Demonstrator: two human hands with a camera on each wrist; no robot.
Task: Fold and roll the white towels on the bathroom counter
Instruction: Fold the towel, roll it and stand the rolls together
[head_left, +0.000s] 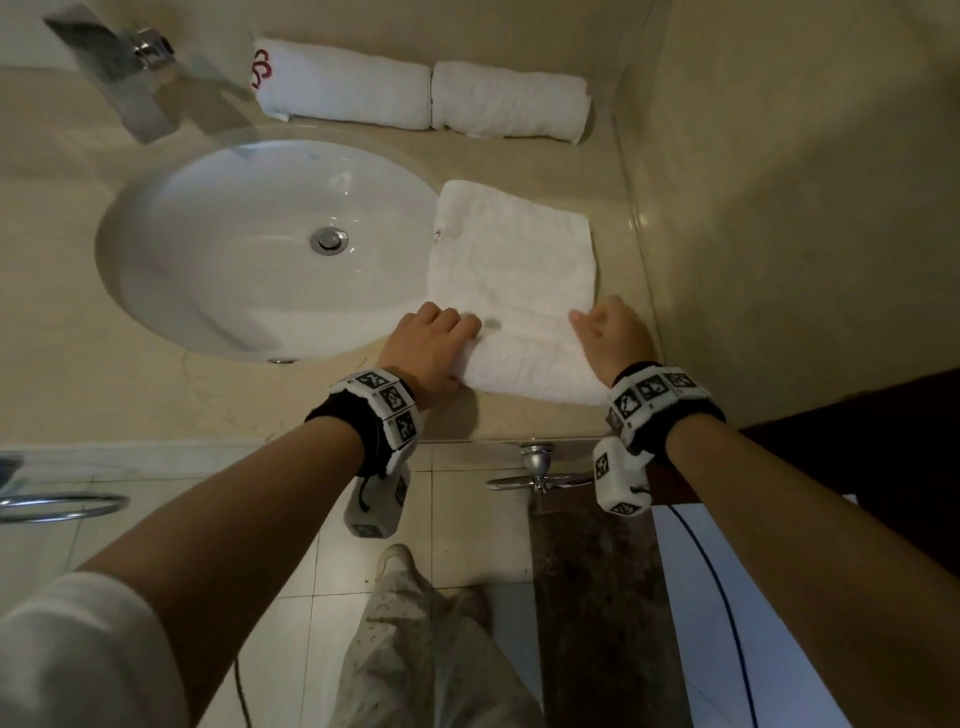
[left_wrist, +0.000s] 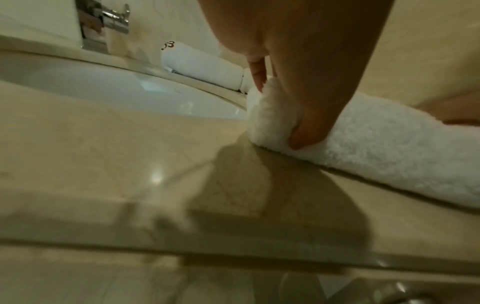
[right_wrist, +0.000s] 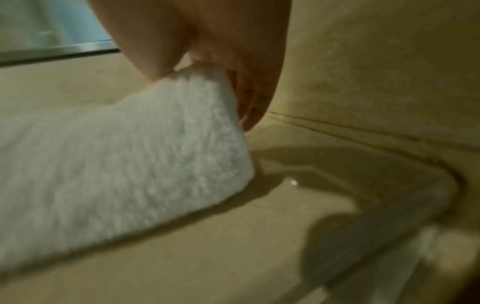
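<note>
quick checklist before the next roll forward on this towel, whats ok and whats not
1. Left hand grips the rolled near edge of the towel: ok.
2. Right hand grips the other end of the roll: ok.
3. Flat part ahead lies smooth on the counter: ok.
4. Towel's left edge overlaps the sink rim: not ok, could sag.
5. Roll tightness even across its width: cannot tell.
6. Two finished rolls at the back wall stand apart from the towel: ok.
</note>
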